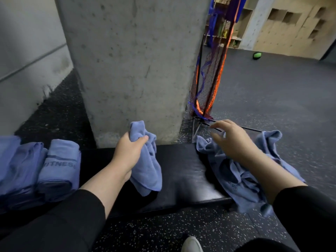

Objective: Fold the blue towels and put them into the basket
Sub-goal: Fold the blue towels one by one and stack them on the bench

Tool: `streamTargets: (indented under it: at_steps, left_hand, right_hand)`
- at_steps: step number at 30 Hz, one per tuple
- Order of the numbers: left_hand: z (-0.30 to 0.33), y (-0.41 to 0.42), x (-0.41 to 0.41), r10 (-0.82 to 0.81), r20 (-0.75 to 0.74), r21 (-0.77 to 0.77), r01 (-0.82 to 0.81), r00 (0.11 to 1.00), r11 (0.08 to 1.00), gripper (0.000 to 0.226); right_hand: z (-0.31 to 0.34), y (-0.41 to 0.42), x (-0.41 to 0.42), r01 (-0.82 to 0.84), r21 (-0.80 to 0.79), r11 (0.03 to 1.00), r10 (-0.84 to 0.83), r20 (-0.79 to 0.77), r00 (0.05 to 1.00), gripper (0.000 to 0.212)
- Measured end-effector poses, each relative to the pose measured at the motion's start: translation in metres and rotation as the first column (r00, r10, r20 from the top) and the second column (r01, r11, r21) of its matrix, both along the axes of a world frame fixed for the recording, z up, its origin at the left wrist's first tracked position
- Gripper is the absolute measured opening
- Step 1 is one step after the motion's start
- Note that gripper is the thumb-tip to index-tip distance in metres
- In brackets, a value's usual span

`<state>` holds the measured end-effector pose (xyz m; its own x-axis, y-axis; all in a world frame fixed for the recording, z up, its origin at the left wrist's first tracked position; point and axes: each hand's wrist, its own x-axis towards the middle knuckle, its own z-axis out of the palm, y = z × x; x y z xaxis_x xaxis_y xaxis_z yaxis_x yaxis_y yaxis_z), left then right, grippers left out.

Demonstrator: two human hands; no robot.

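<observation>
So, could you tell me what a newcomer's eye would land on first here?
Probably the crumpled blue towel gripped in the left hand over the black padded bench. Next, the open right hand above the loose towel heap at the bench's right end, and the folded towels on the left.

Before me runs the black padded worktop (183, 171); folded blue towels (60, 170) lie at its left end; a crumpled towel heap (236, 177) sprawls at its right.
</observation>
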<state>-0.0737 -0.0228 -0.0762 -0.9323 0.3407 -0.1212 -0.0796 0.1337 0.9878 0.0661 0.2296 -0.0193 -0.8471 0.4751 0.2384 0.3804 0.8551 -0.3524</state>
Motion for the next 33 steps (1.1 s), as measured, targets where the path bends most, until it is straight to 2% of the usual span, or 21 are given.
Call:
streamTargets:
  at_steps: [3,5,7,9,10,11,14,17,19,20,22,23,25,27,30,33]
  left_hand:
    - [0.009,-0.009,-0.002,-0.020,0.047,0.063,0.017,0.999,0.998,0.018]
    - [0.012,-0.015,-0.002,-0.051,0.033,0.069,0.048,0.998,0.996,0.017]
    - [0.016,-0.022,-0.002,-0.112,0.043,0.082,0.108,0.993,0.991,0.016]
    - [0.016,-0.030,-0.002,-0.159,0.052,0.088,0.154,0.986,0.984,0.026]
    - [0.015,-0.034,-0.004,-0.158,0.041,0.049,0.156,0.987,0.986,0.032]
    - [0.014,-0.039,-0.007,-0.137,0.020,-0.019,0.138,0.990,0.990,0.036]
    - [0.014,-0.051,-0.018,-0.066,-0.081,-0.208,0.047,0.995,0.977,0.033]
    - [0.018,-0.058,-0.027,-0.056,-0.102,-0.240,0.030,0.993,0.970,0.028]
    - [0.021,-0.059,-0.030,-0.095,-0.120,-0.268,0.060,0.988,0.962,0.027]
    - [0.021,-0.059,-0.032,-0.131,-0.126,-0.287,0.090,0.983,0.954,0.027]
    - [0.019,-0.055,-0.033,-0.203,-0.102,-0.326,0.160,0.974,0.932,0.026]
    - [0.018,-0.051,-0.032,-0.231,-0.083,-0.335,0.191,0.969,0.923,0.025]
    - [0.014,-0.042,-0.029,-0.283,-0.067,-0.338,0.245,0.957,0.909,0.025]
    - [0.015,-0.035,-0.024,-0.310,-0.060,-0.314,0.277,0.949,0.908,0.023]
    - [0.015,-0.030,-0.022,-0.342,-0.053,-0.290,0.313,0.938,0.904,0.019]
    - [0.015,-0.028,-0.025,-0.332,-0.037,-0.254,0.313,0.942,0.915,0.026]
  right_hand:
    - [-0.011,-0.057,-0.038,-0.147,-0.224,0.964,0.137,-0.058,0.989,0.042]
    - [-0.026,-0.091,-0.056,-0.236,-0.431,0.871,0.230,-0.067,0.971,0.055]
    - [-0.041,-0.114,-0.070,-0.275,-0.547,0.791,0.267,-0.096,0.959,0.057]
    - [-0.053,-0.124,-0.081,-0.258,-0.531,0.807,0.244,-0.099,0.965,0.033]
    - [-0.054,-0.127,-0.086,-0.234,-0.498,0.835,0.213,-0.099,0.972,0.016]
    - [-0.054,-0.127,-0.090,-0.214,-0.468,0.857,0.190,-0.098,0.977,0.009]
    - [-0.048,-0.117,-0.095,-0.170,-0.405,0.899,0.170,-0.037,0.985,0.019]
    - [-0.040,-0.101,-0.093,-0.167,-0.303,0.938,0.232,0.193,0.953,0.018]
    - [-0.044,-0.095,-0.091,-0.230,-0.348,0.909,0.327,0.251,0.911,0.013]
    - [-0.048,-0.095,-0.091,-0.265,-0.389,0.882,0.367,0.218,0.904,0.021]
    - [-0.053,-0.099,-0.092,-0.319,-0.492,0.810,0.393,0.053,0.918,0.046]
    - [-0.052,-0.103,-0.093,-0.341,-0.546,0.765,0.389,-0.031,0.921,0.050]
    - [-0.049,-0.109,-0.093,-0.376,-0.635,0.674,0.376,-0.142,0.916,0.042]
    - [-0.048,-0.112,-0.093,-0.351,-0.690,0.633,0.343,-0.156,0.926,0.028]
    - [-0.053,-0.111,-0.095,-0.265,-0.752,0.603,0.228,-0.155,0.961,0.015]
    - [-0.054,-0.106,-0.098,-0.231,-0.748,0.622,0.103,-0.214,0.971,0.013]
